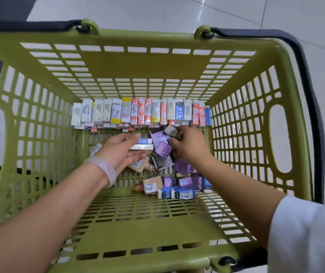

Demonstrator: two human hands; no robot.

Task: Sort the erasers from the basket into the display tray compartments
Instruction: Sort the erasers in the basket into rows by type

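Two hands I see inside the green basket (153, 64): left hand (122, 152) holds flat erasers (142, 144); right hand (190, 143) pinches a grey eraser (170, 130).

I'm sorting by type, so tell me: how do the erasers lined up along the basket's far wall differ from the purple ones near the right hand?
The far-wall erasers stand side by side in a neat row; the purple erasers lie jumbled in a loose pile. The row wears white, red, yellow and blue paper sleeves; the purple ones have shiny foil-like wrapping. The row's erasers look long and narrow, the purple ones squarer. Both sit inside the green basket.
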